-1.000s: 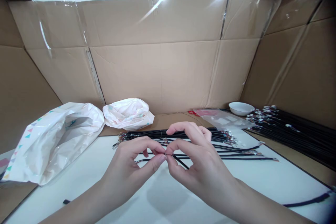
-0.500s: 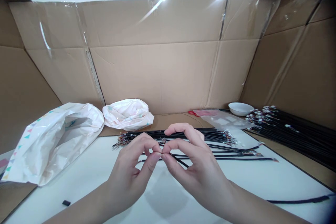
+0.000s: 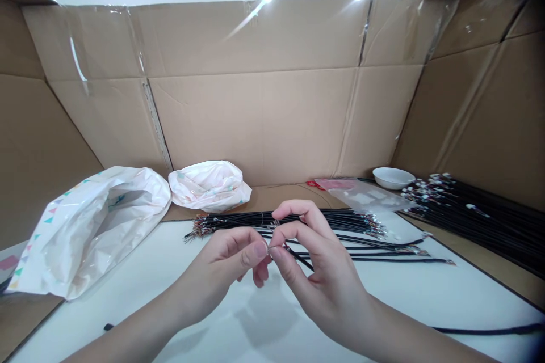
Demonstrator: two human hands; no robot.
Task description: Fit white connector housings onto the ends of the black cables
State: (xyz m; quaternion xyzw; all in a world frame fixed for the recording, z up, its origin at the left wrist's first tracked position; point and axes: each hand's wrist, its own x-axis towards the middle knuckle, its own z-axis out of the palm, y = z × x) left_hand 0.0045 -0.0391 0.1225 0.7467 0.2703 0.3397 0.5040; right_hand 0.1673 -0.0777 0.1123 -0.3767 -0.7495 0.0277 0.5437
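Above the white table (image 3: 426, 295), the left hand (image 3: 225, 258) and right hand (image 3: 317, 275) meet, both pinched on the end of one black wire (image 3: 299, 258). Its tip is too small to make out, and the rest vanishes behind the right palm, near the wire bundle (image 3: 323, 218).

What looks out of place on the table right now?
A small black piece lies alone near the table's left edge, and one stray cable lies at the right, away from the bundle. Nothing looks spilled.
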